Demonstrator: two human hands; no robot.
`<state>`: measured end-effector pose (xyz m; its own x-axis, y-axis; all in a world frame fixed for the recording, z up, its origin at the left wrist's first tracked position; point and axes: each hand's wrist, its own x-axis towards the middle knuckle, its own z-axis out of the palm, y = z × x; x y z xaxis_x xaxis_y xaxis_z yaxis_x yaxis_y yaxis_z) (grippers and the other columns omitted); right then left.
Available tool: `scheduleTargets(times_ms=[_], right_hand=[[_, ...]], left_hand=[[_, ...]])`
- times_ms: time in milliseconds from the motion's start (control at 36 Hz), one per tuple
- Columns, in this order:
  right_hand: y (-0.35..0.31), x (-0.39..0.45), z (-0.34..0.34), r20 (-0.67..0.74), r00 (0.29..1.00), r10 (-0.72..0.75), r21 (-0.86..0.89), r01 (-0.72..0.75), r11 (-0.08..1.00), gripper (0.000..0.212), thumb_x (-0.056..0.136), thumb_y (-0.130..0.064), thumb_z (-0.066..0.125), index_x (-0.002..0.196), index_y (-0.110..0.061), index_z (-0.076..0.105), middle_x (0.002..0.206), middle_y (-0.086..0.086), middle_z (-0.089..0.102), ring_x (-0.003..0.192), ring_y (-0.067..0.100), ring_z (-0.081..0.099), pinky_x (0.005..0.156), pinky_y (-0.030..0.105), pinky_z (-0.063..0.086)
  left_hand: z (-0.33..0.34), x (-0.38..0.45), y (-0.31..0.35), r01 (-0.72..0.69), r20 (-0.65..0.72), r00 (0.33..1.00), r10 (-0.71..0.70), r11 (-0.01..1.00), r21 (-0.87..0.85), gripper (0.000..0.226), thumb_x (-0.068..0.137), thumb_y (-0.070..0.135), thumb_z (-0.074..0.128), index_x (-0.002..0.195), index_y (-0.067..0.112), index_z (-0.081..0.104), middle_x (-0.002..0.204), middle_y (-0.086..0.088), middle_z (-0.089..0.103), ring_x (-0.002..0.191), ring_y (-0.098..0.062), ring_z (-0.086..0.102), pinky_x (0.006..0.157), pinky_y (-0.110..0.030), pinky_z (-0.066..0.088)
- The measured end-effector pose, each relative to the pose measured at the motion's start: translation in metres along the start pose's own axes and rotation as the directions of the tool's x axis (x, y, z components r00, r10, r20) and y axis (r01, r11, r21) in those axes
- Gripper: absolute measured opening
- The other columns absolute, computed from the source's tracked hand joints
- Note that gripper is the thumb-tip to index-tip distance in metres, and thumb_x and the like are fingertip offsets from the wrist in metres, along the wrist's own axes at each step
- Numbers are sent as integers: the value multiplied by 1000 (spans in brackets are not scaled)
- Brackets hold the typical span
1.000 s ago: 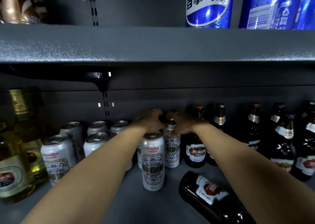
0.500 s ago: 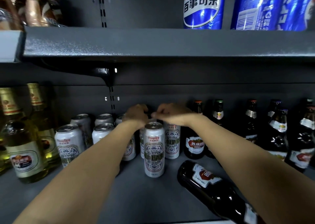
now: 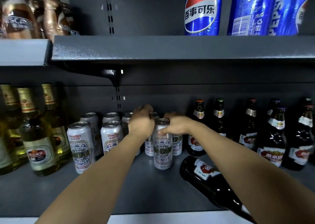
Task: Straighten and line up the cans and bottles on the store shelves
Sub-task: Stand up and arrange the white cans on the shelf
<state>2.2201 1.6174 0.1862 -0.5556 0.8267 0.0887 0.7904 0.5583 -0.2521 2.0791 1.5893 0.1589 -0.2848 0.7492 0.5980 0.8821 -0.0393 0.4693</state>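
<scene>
dark grey store shelf (image 3: 153,186) | front ChongQing beer can (image 3: 162,148) mid-shelf, my right hand (image 3: 176,124) pinching its top, left hand (image 3: 141,121) curled on back cans | slick thin aluminium, probably better gripped mid-body

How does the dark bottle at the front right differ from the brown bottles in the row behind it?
The front bottle lies on its side; the row bottles stand upright. It sits alone near the shelf edge, while they line up along the back. Both are dark glass with red-and-white labels.
</scene>
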Motion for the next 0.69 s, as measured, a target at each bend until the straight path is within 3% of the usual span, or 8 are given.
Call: scheduleTargets(times_ms=[139,222,278,389,472,528,611,694], right_hand=[[5,-7,-8,-21,999,-50,-10,50,999,37,80,-42,62,105,-15,64,115,10,65,88,20,54,76,28,46],[11,-10,-10,17,999,-34,-30,35,999,22,89,-15,55,107,-6,64,119,13,63,92,16,49,80,26,42],[15,-10,-9,6,1000,-29,-16,29,999,19,91,-14,54,105,-4,63,112,11,65,92,18,54,78,29,42],[16,-15,-6,-89,996,-15,17,16,1000,26,92,-24,53,113,-13,62,112,5,65,99,21,60,87,30,48],[20,-16,-4,-126,991,42,9,-42,999,39,86,-28,59,123,-16,56,126,7,60,111,24,57,90,28,47],[25,-15,-3,-120,987,105,-10,-107,994,55,84,-38,64,130,-13,47,132,10,55,118,26,53,91,29,44],[34,-13,0,-131,980,147,-11,-150,989,81,78,-56,67,140,-11,37,143,9,46,128,26,46,97,29,40],[41,-14,3,-131,979,158,26,-156,987,90,75,-60,68,145,-13,33,147,8,41,131,25,43,101,28,39]], left_hand=[[-2,-32,23,-282,-97,954,284,959,35,15,82,16,43,90,14,56,94,-7,57,90,-27,53,65,-32,34],[8,-55,37,-528,-93,844,528,849,21,20,71,21,36,78,13,54,78,-5,55,77,-24,49,57,-33,40],[17,-67,40,-617,-118,783,611,787,-18,16,71,18,38,75,11,52,75,-5,51,74,-21,44,56,-34,39],[27,-81,32,-636,-103,771,629,766,-87,14,74,18,39,76,12,51,76,-4,51,72,-20,44,60,-34,37],[31,-85,28,-496,-66,869,491,857,-139,22,79,24,34,80,12,53,81,-2,53,77,-20,48,64,-37,41],[33,-89,28,-462,-25,886,463,876,-142,28,84,32,34,85,12,54,87,-1,55,83,-20,50,68,-40,45],[35,-101,35,-561,149,801,579,814,-152,49,83,56,43,104,14,58,97,-3,58,93,-22,55,78,-39,47],[46,-117,51,-681,357,623,696,707,-191,80,72,70,61,133,22,42,128,0,52,119,-20,47,105,-38,37]])
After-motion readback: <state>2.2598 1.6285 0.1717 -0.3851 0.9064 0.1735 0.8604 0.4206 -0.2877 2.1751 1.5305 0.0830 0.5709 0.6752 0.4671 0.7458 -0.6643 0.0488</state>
